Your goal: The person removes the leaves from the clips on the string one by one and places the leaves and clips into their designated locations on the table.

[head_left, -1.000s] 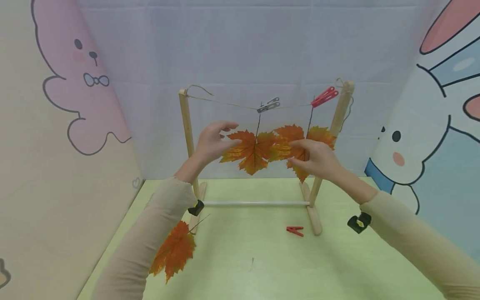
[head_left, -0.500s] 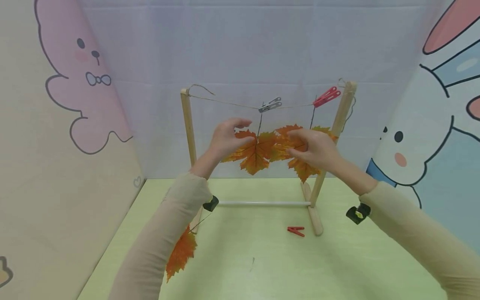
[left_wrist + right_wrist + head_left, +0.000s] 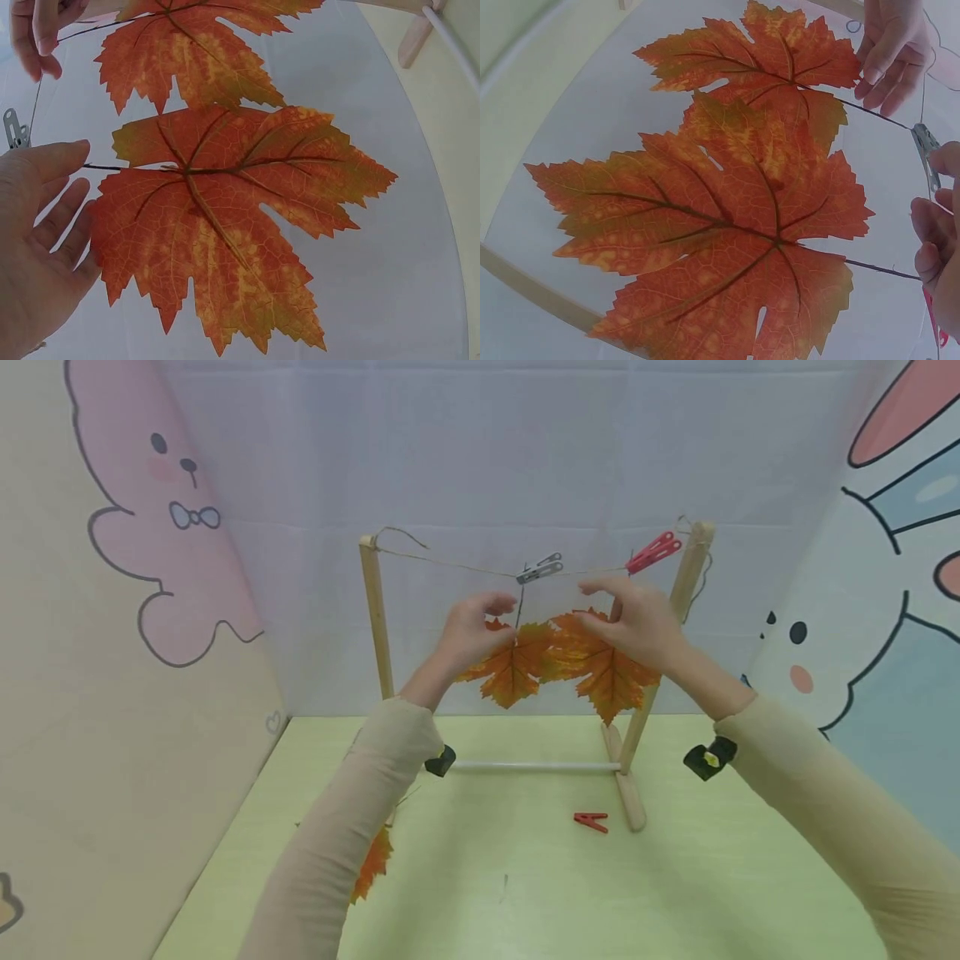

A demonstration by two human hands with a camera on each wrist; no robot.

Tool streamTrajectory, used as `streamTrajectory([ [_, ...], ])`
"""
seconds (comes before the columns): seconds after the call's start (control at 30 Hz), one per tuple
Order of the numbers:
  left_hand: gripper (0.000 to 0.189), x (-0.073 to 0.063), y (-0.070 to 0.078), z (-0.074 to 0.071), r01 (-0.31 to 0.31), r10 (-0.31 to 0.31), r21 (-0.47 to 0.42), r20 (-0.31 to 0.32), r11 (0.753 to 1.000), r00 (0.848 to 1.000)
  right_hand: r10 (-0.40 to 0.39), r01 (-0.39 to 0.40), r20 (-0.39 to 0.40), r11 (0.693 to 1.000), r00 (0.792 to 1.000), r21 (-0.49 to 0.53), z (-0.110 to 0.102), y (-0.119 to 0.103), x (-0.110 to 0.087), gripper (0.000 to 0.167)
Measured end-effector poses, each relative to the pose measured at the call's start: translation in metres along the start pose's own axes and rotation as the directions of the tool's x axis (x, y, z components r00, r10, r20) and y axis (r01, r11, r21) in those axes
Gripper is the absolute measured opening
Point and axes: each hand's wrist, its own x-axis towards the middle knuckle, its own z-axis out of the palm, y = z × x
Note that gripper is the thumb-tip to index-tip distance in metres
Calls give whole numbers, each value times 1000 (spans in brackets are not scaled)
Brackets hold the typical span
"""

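Two orange maple leaves hang by their stems from a string. A grey clothespin (image 3: 540, 569) grips the stem of the left leaf (image 3: 513, 675), and a red clothespin (image 3: 652, 553) that of the right leaf (image 3: 612, 683). My left hand (image 3: 474, 633) is at the left leaf's upper edge, thumb by the stem and fingers loosely bent. By the right leaf's stem, below the red clothespin, is my right hand (image 3: 643, 620), thumb and forefinger apart. The right wrist view shows its fingers (image 3: 930, 225) around the stem's end; whether they touch it is unclear.
The string runs between two wooden posts (image 3: 377, 618) joined low down by a white rod (image 3: 536, 766). Another red clothespin (image 3: 591, 821) lies on the pale green table (image 3: 487, 868). A third maple leaf (image 3: 373, 864) lies front left, partly hidden by my left sleeve.
My left hand has moved right, closer to the left leaf's stem. My right hand has risen from the right leaf's middle to its top. The hanging leaves stay about where they were.
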Motion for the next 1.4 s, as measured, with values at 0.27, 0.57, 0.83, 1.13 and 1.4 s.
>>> streamTrajectory([
  [0.27, 36, 5, 2, 3, 27, -27, 71, 5, 997, 1000, -43, 40, -140, 999, 989, -27, -1, 1, 21, 29],
  [0.57, 30, 9, 6, 7, 36, -35, 126, -11, 991, 999, 12, -16, -95, 999, 995, -44, 2, -6, 38, 35],
  [0.83, 22, 10, 7, 12, 25, -22, 92, -32, 995, 999, 13, -15, -64, 1000, 998, -27, 5, -10, 46, 37],
  [1.13, 19, 9, 3, 13, 21, -19, 54, -40, 998, 999, 49, -49, -21, 998, 999, -30, 7, -9, 50, 35],
  [1.4, 20, 8, 2, 13, 3, -3, 17, -28, 1000, 1000, 41, -40, 39, 999, 998, -10, 10, -11, 53, 34],
])
